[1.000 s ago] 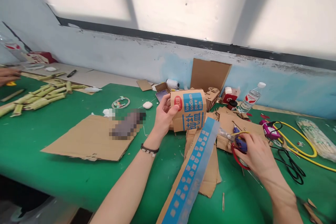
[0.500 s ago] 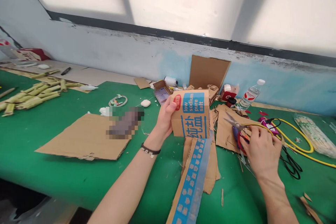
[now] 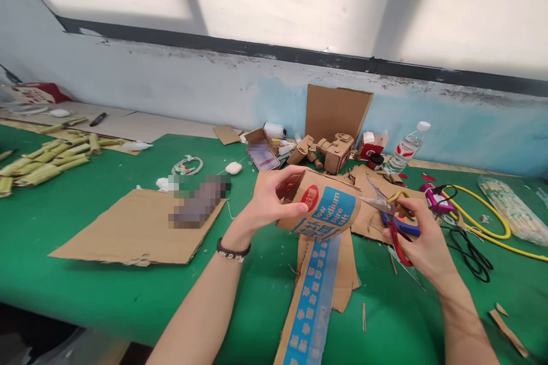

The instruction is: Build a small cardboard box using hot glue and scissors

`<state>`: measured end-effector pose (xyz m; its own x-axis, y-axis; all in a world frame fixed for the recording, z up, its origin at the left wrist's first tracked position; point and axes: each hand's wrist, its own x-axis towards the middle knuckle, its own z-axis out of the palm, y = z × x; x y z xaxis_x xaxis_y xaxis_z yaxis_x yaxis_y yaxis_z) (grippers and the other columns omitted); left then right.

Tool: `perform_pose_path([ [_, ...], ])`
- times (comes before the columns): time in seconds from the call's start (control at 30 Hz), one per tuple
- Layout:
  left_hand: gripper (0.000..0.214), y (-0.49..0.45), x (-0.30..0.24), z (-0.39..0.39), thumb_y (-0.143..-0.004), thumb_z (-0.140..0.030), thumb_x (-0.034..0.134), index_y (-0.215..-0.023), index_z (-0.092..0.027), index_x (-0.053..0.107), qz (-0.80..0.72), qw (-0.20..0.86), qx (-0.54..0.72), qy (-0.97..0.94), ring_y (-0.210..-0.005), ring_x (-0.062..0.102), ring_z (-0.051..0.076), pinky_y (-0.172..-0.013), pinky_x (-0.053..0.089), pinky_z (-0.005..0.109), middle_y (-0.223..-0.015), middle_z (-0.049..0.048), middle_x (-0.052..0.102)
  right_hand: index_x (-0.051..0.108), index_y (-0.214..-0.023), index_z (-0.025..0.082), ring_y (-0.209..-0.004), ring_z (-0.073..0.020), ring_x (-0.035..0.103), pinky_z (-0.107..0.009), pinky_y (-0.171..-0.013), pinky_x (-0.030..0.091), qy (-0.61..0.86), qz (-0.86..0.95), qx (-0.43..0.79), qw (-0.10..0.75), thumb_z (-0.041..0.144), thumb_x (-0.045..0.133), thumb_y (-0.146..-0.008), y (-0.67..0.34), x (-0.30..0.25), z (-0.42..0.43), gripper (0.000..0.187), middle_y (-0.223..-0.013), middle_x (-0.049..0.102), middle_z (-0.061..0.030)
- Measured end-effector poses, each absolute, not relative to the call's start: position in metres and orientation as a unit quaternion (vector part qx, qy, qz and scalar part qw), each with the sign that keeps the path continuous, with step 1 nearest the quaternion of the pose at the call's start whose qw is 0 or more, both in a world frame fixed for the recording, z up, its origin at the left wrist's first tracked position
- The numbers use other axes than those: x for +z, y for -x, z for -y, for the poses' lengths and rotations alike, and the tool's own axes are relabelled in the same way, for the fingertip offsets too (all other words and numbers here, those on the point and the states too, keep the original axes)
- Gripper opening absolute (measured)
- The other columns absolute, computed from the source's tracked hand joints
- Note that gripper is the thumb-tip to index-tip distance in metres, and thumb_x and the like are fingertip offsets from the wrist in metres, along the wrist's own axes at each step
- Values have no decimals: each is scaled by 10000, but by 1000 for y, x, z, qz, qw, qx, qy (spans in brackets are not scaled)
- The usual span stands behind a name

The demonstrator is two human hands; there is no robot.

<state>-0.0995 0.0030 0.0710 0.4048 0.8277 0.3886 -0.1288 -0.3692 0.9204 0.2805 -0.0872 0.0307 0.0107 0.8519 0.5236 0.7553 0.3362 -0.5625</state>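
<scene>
Above the table (image 3: 252, 302), the left hand (image 3: 270, 197) grips curved cardboard (image 3: 330, 203) printed blue and red, the right hand (image 3: 428, 242) scissors (image 3: 389, 206).

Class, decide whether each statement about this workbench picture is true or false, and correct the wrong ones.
1. The left hand holds the printed cardboard. True.
2. The right hand holds a ruler. False: it holds the scissors.
3. The scissors are fully closed. False: their blades are spread apart.
4. The yellow cord lies on the green table. True.
5. The bottle is uncapped. False: it has a white cap.
6. The bracelet is on the same arm as the left hand. True.
</scene>
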Motion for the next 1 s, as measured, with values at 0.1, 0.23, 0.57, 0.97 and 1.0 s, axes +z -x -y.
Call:
perform_pose_path([
  [0.1,779,100,69,-1,-728,-513,1085,-1399,-242,798,-270,498,461,-683,-1152,853,332,-958,716,380,-1278,134,866,667,-1371,293,-1237,-382,707,-585,-1117,573,574,726,34,376,425,794,-964,-285,31,85,447,-1337,750,-126],
  [0.23,771,100,69,0,-741,-465,1085,-1421,-250,793,-268,509,445,-686,-1194,852,334,-987,722,378,-1328,140,861,683,-1366,291,-1271,-381,712,-571,-1126,572,572,735,39,362,370,741,-974,-291,26,80,403,-1336,778,-118],
  [0.57,666,99,77,3,-787,-396,1056,-1389,-263,804,-239,509,431,-706,-1263,836,344,-1035,720,400,-1397,133,833,773,-1314,287,-1230,-358,750,-514,-1049,612,560,744,78,357,438,780,-996,-294,27,81,353,-1322,814,-100],
  [0.97,637,99,81,3,-750,-427,1071,-1317,-252,839,-235,519,427,-702,-1193,843,333,-973,732,380,-1315,123,834,835,-1228,293,-1106,-355,779,-488,-962,657,571,731,109,357,537,833,-952,-294,28,83,368,-1192,853,-99],
  [1.0,643,99,80,2,-745,-429,1074,-1318,-254,840,-237,520,428,-700,-1188,844,331,-965,732,373,-1324,124,833,836,-1233,295,-1110,-357,777,-492,-964,657,573,731,105,356,535,836,-949,-295,26,83,371,-1194,854,-99],
])
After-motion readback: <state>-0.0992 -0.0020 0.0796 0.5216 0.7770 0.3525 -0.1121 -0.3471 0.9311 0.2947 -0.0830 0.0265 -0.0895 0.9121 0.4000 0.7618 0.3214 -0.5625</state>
